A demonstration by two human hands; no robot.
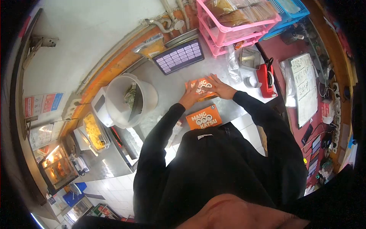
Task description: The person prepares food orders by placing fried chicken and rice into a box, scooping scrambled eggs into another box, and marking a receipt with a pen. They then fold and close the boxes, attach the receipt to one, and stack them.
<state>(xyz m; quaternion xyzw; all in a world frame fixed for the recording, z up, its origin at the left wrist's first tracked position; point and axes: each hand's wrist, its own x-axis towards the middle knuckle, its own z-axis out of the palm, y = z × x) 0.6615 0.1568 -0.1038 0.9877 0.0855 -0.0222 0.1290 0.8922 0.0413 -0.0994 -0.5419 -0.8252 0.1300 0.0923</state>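
An orange cardboard food box [202, 84] with white "MANG" lettering lies on the metal counter under both my hands. My left hand [189, 97] rests at the box's left side, its fingers stretched over the lid edge. On the right side of the lid lies my right hand [222, 88], fingers spread and pointing away from me. Parts of the lid and its edges are hidden by the hands. A second orange box [204, 117], printed "MANG KATSU", sits closer to my body, near the counter's front edge.
Behind the boxes stands a tablet [179, 56]. A white bucket [148, 95] holding what look like banknotes is on the left, beside a tray of yellow food [94, 131]. Pink stacked baskets [225, 32] stand at the back; a red tape dispenser [265, 81] is to the right.
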